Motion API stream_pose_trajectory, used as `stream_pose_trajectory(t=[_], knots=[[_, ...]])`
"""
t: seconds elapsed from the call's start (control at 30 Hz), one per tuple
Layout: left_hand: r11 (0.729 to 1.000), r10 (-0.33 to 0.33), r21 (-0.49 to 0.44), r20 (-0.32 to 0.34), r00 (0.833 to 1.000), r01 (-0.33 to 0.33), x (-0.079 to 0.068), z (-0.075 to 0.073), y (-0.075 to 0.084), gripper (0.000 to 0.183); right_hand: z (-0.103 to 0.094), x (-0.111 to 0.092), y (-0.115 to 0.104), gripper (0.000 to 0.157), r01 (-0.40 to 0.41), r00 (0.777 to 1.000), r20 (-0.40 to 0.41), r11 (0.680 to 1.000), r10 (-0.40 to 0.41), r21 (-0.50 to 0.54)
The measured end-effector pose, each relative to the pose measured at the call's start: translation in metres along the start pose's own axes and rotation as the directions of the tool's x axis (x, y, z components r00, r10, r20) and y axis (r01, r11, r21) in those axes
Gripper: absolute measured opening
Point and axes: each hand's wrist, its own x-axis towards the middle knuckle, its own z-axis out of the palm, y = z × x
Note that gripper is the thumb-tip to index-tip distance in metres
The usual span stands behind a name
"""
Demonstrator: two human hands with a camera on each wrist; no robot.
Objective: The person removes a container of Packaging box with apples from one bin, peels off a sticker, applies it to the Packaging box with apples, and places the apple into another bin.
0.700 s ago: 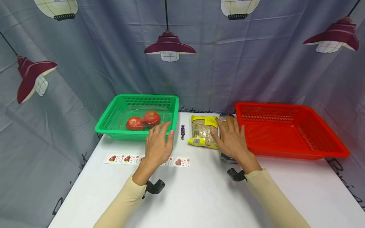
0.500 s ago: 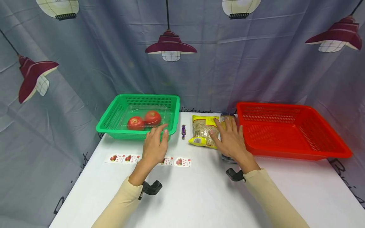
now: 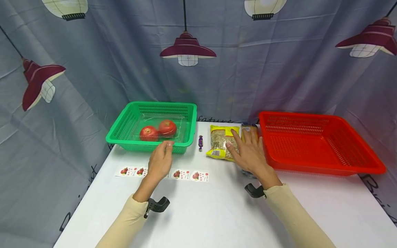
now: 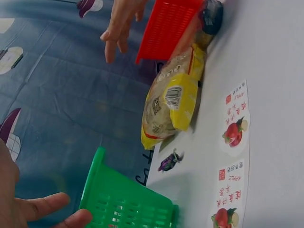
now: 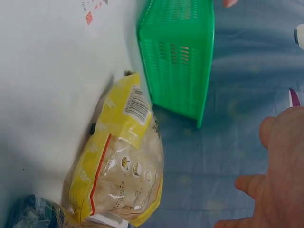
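Think of the white table [image 3: 217, 217] as a clock, with 12 at the back curtain [image 3: 226, 79]. The yellow bag [image 3: 221, 142] lies at 12, and the dark pack [image 4: 212, 17] sits beside it at 1. The right hand [image 3: 252, 156] is up in the air over them — its fingers are spread out and hold nothing.

The left hand [image 3: 160, 160] is toward 10, by the front edge of the green basket [image 3: 130, 146]. Its fingers are loose and grip nothing. I can't tell if a fingertip touches the rim. This hand hides part of the sticker strip [image 3: 183, 174].

The bag looks soft and fat, maybe a bit heavy, and its shiny skin could slip. It seems best to hold both sides, with fingers tucked under. The basket looks stiff, so its rim is a good place to grab. The two red apples [image 3: 158, 130] look hard but could bruise or roll, and their clear box [image 3: 154, 121] may bend — hold that by its edges. The stickers look thin, so pinch a corner.

A purple candy [image 3: 200, 143] lies at 11, and the red basket [image 3: 310, 167] is at 2.
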Motion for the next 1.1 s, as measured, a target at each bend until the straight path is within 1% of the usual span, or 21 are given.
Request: stream_pose_trajectory(t=[0.17,0.4,0.6,0.73,0.87,0.93,1.1], knots=[[0.999,-0.042,0.0,-0.01,0.999,0.042,0.0,0.001,-0.006,0.043,0.001,0.001,-0.003,0.075,0.001,1.0,0.012,1.0,-0.001,0.019],[0.998,-0.066,-0.022,0.007,0.998,0.066,0.002,0.002,-0.012,0.05,0.002,0.001,-0.004,0.074,0.003,1.0,0.001,1.0,-0.003,0.024],[0.992,-0.116,-0.042,-0.006,0.993,0.115,0.003,0.006,-0.016,0.051,0.004,0.002,-0.006,0.075,0.006,1.0,0.013,1.0,-0.006,0.022],[0.985,-0.157,-0.076,-0.004,0.988,0.156,0.006,0.009,-0.019,0.051,0.005,0.002,-0.008,0.074,0.017,1.0,0.01,1.0,-0.017,0.013],[0.969,-0.21,-0.126,0.02,0.977,0.211,0.009,0.01,-0.023,0.055,0.007,0.002,-0.01,0.072,0.017,1.0,0.011,1.0,-0.017,0.013],[0.957,-0.24,-0.159,0.034,0.97,0.243,0.01,0.01,-0.024,0.057,0.008,0.002,-0.011,0.072,0.015,1.0,0.013,1.0,-0.016,0.022],[0.911,-0.306,-0.266,0.078,0.949,0.315,0.012,0.01,-0.025,0.062,0.01,0.003,-0.012,0.072,0.013,1.0,0.017,0.999,-0.014,0.031]])
